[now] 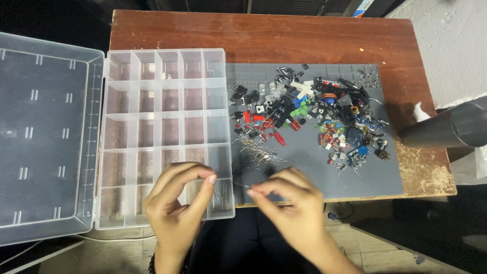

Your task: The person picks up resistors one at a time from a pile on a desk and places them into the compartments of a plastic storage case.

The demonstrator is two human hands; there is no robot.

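Observation:
My left hand [177, 205] hovers over the near right corner of a clear plastic compartment box [165, 96], thumb and forefinger pinched together; whether they hold anything is too small to tell. My right hand [291, 203] rests at the near edge of a grey work mat [370, 177] and pinches a thin wire-legged component [242, 184] by its lead. A few thin components [222, 195] lie in the box's near right compartment. A loose heap of small electronic parts [309, 114] covers the mat, with a scatter of thin wire-legged pieces [253, 149] nearest my hands.
The box's clear lid [45, 137] lies open flat to the left, overhanging the brown wooden table [264, 35]. A grey metal cylinder [446, 129] lies at the table's right edge. Floor and dark cables show below the table's near edge.

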